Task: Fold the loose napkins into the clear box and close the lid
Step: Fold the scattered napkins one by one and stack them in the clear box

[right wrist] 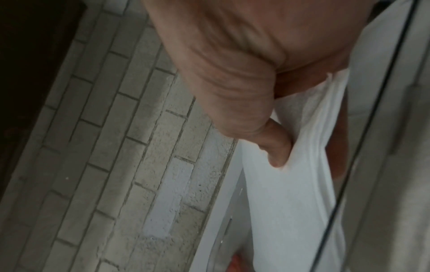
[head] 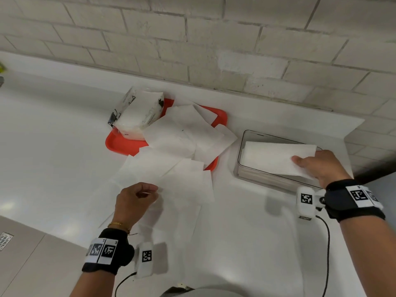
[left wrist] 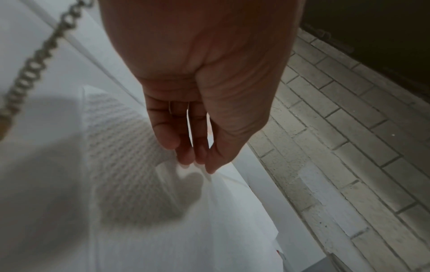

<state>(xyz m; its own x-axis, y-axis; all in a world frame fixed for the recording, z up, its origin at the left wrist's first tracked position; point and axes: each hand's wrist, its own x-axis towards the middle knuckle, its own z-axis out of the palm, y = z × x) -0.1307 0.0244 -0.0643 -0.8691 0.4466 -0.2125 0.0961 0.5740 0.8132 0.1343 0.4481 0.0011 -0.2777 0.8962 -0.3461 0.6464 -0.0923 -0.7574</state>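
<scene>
A clear box (head: 241,144) stands open on the white counter at the right, with a stack of folded napkins inside. My right hand (head: 301,162) holds a folded white napkin (head: 276,156) over the box, thumb on top and fingers beneath; the right wrist view shows the same grip (right wrist: 279,158) on the folded napkin (right wrist: 291,202). My left hand (head: 153,190) pinches the near edge of a loose napkin (head: 171,179) lying flat on the counter. In the left wrist view the hand's fingertips (left wrist: 197,162) close on that napkin (left wrist: 163,220). No lid shows.
A red tray (head: 120,144) behind the left hand carries several loose napkins (head: 186,129) and a plastic-wrapped napkin pack (head: 137,112). A brick wall (head: 214,50) runs along the back of the counter. Cables trail from both wrist cameras.
</scene>
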